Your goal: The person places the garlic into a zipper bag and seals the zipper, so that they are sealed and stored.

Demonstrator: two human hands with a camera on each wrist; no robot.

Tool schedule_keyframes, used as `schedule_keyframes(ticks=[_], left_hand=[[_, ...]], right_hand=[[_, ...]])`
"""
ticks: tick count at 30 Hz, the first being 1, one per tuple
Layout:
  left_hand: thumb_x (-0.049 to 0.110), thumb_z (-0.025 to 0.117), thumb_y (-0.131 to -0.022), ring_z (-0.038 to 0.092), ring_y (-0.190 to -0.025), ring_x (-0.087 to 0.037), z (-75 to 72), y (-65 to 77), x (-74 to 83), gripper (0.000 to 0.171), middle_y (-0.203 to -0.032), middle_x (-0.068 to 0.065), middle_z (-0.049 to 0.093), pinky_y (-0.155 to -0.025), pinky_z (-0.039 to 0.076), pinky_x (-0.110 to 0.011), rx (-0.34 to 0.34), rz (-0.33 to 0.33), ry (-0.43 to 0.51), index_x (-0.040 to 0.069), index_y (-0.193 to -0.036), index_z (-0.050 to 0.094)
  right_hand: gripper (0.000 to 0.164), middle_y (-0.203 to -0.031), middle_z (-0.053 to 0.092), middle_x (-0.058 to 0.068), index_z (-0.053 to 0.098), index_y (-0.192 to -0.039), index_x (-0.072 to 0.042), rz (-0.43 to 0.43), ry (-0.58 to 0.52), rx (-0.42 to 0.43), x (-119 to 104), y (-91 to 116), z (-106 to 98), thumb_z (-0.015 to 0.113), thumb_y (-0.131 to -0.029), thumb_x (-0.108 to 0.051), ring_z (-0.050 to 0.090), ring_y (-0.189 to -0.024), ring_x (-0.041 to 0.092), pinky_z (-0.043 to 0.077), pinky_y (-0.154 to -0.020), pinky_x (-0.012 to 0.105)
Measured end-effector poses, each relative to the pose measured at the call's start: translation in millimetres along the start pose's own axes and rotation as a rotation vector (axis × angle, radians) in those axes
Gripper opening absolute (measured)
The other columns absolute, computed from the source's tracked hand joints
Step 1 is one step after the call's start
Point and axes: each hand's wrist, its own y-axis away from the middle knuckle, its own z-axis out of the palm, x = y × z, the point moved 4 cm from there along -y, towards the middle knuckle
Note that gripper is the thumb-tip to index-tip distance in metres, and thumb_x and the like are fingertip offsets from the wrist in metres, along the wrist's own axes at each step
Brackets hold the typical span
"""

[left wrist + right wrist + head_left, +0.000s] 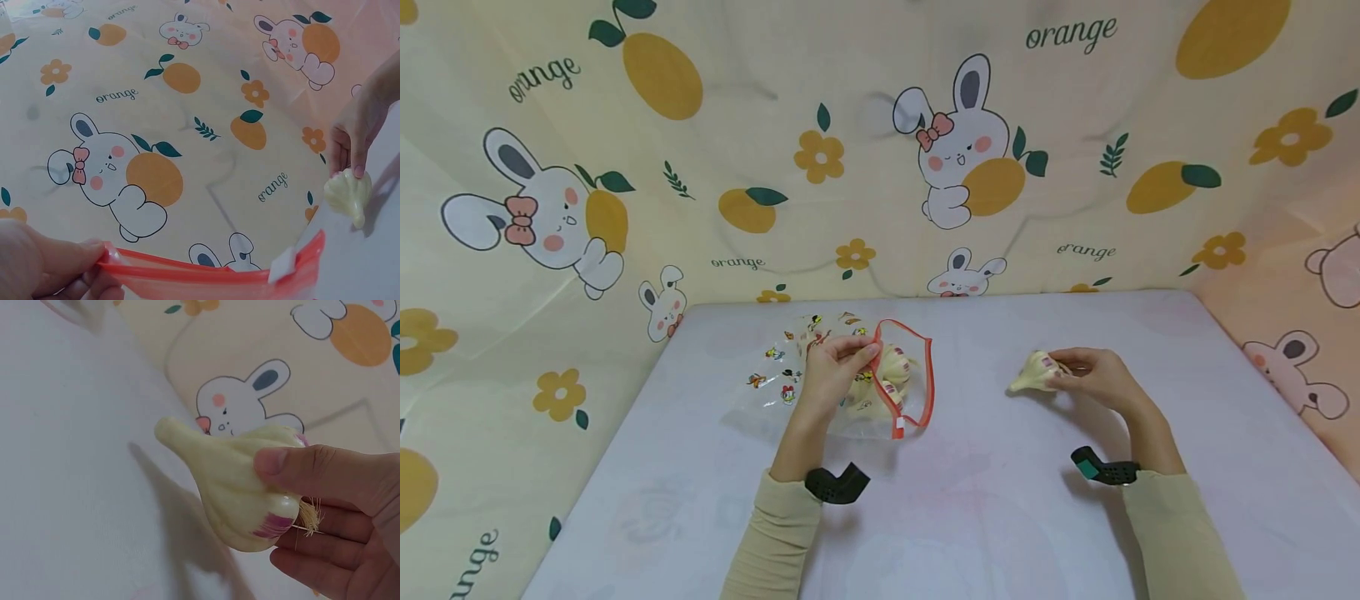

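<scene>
My left hand (831, 375) pinches the red-edged rim of a clear zip bag (775, 408) printed with small cartoon figures. The bag's mouth gapes toward the right, and several garlic bulbs (893, 365) show inside it. In the left wrist view the red rim (187, 272) with its white slider runs out from the thumb and fingers. Over the right part of the table, my right hand (1093, 377) holds one garlic bulb (237, 487) between thumb and fingers. That bulb is pale with purple patches, its stem pointing left and its tuft of roots near the palm.
A white-covered table (985, 517) lies under both hands. Behind it and along the sides hangs a cream cloth (865, 75) printed with rabbits and oranges. Black straps (837, 485) sit on both wrists.
</scene>
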Motion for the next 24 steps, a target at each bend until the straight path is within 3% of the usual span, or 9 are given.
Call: schedule_keyframes(ticks=[10,21,24], left_hand=[[0.005,0.068,-0.087,0.062,-0.071,-0.001,-1.2,-0.2,0.2,0.02,-0.091,-0.011,0.073,-0.067,0.055,-0.013,0.002,-0.005,-0.002,-0.006,-0.103,0.069],[0.006,0.068,-0.088,0.062,-0.072,-0.002,-4.2,-1.6,0.6,0.019,-0.093,-0.011,0.072,-0.067,0.056,-0.014,0.002,0.003,-0.012,-0.005,-0.103,0.07],[0.006,0.068,-0.088,0.062,-0.073,-0.003,-4.2,-1.5,-0.7,0.019,-0.095,-0.014,0.072,-0.067,0.056,-0.014,-0.008,-0.003,-0.011,-0.004,-0.104,0.07]], right_hand=[[0.053,-0.125,0.063,0.028,0.061,-0.124,0.005,-0.01,0.01,0.022,-12.9,-2.2,2.7,0.076,-0.084,-0.026,0.056,-0.092,-0.005,0.046,-0.074,0.006],[0.049,-0.123,0.064,0.028,0.063,-0.122,0.004,-0.057,-0.016,0.046,-30.8,-3.0,4.5,0.076,-0.083,-0.023,0.054,-0.087,-0.014,0.047,-0.075,0.006],[0.049,-0.124,0.064,0.026,0.063,-0.122,0.003,-0.07,-0.013,0.039,-36.6,-3.3,5.8,0.075,-0.084,-0.025,0.061,-0.091,-0.007,0.047,-0.076,0.006]])
